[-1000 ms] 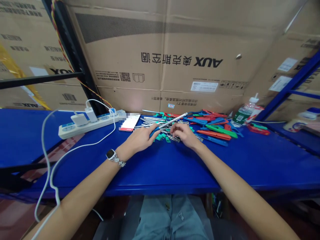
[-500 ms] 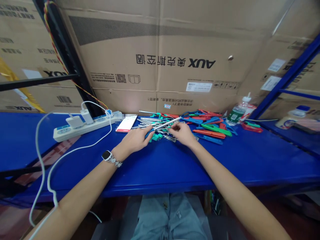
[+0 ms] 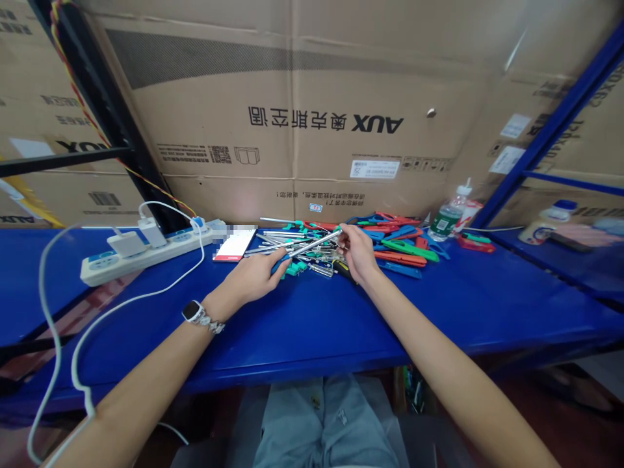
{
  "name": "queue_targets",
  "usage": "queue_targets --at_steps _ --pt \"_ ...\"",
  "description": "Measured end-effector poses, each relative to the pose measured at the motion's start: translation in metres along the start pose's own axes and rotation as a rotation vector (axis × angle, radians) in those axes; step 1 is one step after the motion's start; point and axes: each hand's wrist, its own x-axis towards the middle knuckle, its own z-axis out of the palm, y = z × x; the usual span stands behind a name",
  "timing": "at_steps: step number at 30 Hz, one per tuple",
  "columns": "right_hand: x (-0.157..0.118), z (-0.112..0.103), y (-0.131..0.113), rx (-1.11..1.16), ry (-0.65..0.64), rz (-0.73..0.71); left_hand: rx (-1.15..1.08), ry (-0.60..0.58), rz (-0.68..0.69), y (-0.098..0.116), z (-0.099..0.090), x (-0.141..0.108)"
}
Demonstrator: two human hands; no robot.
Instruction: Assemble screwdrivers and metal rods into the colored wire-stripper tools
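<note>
Your left hand (image 3: 254, 274) is clamped on the blue handle (image 3: 281, 262) of the rod (image 3: 312, 245), over the tabletop (image 3: 312, 331) pile (image 3: 295, 268); your right hand (image 3: 359, 255) is at its tip, grip unclear.

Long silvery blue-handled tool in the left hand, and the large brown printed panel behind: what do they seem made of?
Long silvery blue-handled tool: shaft likely polished metal, given its bright sheen; handle perhaps plastic, mostly hidden by the left hand. Large brown printed panel: apparently cardboard, mostly matte, with visible creases.
</note>
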Motion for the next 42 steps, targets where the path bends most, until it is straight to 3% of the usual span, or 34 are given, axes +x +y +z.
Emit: queue_targets --at_steps 5,14,21,29,34,39,42 --pt "0.0 -0.002 -0.002 0.02 -0.002 -0.097 -0.033 -0.015 -0.013 0.002 0.0 0.001" --pt "-0.004 0.003 0.002 -0.122 -0.076 -0.104 -0.063 -0.011 -0.016 0.0 -0.001 0.0" --pt "-0.003 0.0 0.006 -0.107 -0.117 -0.144 -0.117 0.033 -0.001 -0.001 -0.001 0.0" --pt "-0.029 0.027 0.019 -0.252 -0.304 -0.091 -0.1 0.075 0.026 0.014 0.004 0.006" --pt "-0.038 0.031 0.017 -0.228 -0.459 0.015 -0.094 0.011 -0.037 0.016 0.005 0.007" --pt "-0.037 0.028 0.017 -0.222 -0.362 0.055 -0.032 -0.006 -0.055 0.02 0.002 0.006" --pt "-0.035 0.026 0.019 -0.226 -0.385 0.075 0.0 -0.012 -0.065 0.021 0.002 0.005"
